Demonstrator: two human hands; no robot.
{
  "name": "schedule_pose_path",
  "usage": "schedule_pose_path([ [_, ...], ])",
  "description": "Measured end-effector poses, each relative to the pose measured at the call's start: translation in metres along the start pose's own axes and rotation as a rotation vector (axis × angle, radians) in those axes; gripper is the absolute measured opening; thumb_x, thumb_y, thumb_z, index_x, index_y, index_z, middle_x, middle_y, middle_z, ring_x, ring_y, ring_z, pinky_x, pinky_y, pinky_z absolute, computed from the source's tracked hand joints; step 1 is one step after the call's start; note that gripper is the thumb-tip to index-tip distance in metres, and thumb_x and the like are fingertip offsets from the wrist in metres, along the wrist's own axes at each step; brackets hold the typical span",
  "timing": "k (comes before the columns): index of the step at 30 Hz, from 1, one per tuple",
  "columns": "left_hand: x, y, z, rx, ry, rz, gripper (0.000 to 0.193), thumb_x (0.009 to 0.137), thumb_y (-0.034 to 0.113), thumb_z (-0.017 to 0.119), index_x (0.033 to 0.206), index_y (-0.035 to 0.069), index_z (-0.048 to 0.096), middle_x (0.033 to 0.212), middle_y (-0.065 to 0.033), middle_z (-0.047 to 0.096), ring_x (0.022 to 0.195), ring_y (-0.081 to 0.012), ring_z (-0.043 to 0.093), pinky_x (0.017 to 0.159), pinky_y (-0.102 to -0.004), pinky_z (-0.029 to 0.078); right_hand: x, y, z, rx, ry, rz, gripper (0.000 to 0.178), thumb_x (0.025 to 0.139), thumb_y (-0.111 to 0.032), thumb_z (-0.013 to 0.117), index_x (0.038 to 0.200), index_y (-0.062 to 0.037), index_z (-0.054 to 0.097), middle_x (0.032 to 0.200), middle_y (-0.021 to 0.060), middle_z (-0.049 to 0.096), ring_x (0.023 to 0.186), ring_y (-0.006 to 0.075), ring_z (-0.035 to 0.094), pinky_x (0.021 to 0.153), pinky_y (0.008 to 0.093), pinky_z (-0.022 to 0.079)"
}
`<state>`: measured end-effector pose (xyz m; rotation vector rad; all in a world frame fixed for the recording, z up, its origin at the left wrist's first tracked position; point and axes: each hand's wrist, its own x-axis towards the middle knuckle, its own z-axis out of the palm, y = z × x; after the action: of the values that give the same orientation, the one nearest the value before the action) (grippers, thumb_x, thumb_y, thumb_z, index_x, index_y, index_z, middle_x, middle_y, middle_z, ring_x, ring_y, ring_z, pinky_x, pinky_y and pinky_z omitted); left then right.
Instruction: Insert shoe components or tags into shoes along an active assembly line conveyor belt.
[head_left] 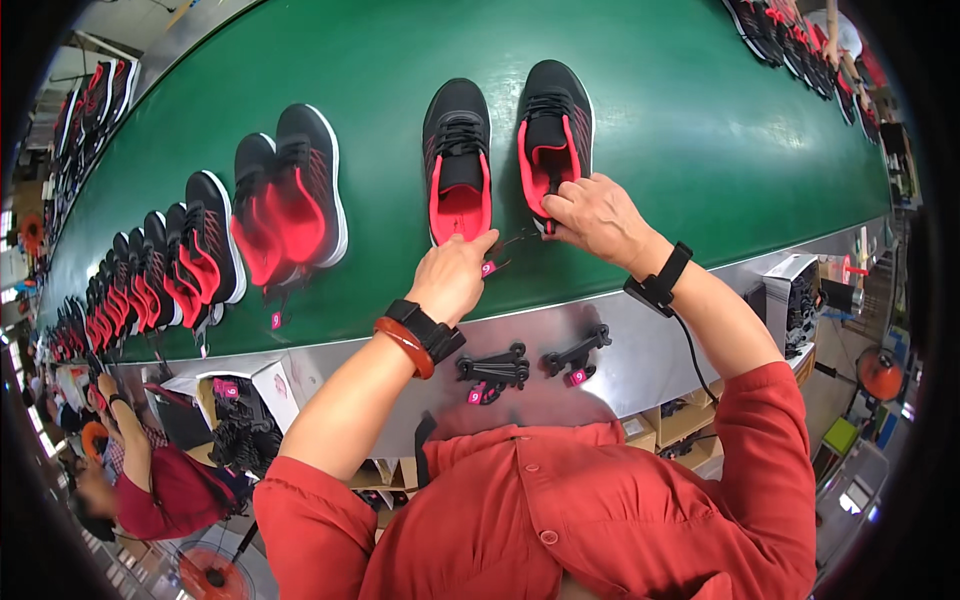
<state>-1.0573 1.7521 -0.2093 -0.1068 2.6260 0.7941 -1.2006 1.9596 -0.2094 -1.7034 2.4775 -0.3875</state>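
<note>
While my right hand (600, 218) pinches the heel of the right shoe (548, 130), my left hand (452, 275) sits at the heel opening of the left shoe (460, 140), thumb spread from the fingers; whether those fingers grip anything I cannot tell. Both black shoes with red linings lie just ahead of my hands, side by side and slightly apart, long axes running away from me, heels nearest and toes far. Each hand is nearer the shoe on its own side. A small pink tag (488, 268) shows beside my left thumb.

They rest on the green counter (690, 170), whose metal edge (640, 375) lies nearer me, bearing two clusters of black pieces (495, 368) with pink tags. To my left, a row of similar shoes (208, 235) curves away, some blurred. Beyond, a co-worker in a dark red top (170, 500) stands at lower left, and an orange fan (880, 372) is off to my right.
</note>
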Motion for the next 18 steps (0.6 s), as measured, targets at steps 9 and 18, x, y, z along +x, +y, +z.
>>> schedule_pose_path([
  [9, -0.005, -0.008, 0.002, -0.018, 0.023, 0.037, 0.046, 0.077, -0.006, 0.056, 0.12, 0.008, 0.063, 0.089, -0.0218, 0.064, 0.084, -0.0405, 0.063, 0.077, -0.049, 0.05, 0.015, -0.025, 0.001, -0.132, -0.084, -0.077, 0.026, 0.076, -0.034, 0.074, 0.085, -0.0147, 0.059, 0.074, 0.003, 0.057, 0.072, 0.0201, 0.059, 0.069, 0.0346, 0.041],
  [18, -0.042, -0.029, -0.021, -0.345, 0.291, 0.133, 0.036, 0.083, -0.002, 0.05, 0.114, 0.008, 0.065, 0.132, -0.0261, 0.046, 0.105, -0.0401, 0.058, 0.091, -0.0406, 0.048, 0.036, -0.05, 0.006, 0.084, 0.112, 0.005, 0.026, 0.073, -0.019, 0.072, 0.096, -0.0142, 0.06, 0.087, 0.004, 0.061, 0.075, 0.0243, 0.061, 0.069, 0.0374, 0.042],
])
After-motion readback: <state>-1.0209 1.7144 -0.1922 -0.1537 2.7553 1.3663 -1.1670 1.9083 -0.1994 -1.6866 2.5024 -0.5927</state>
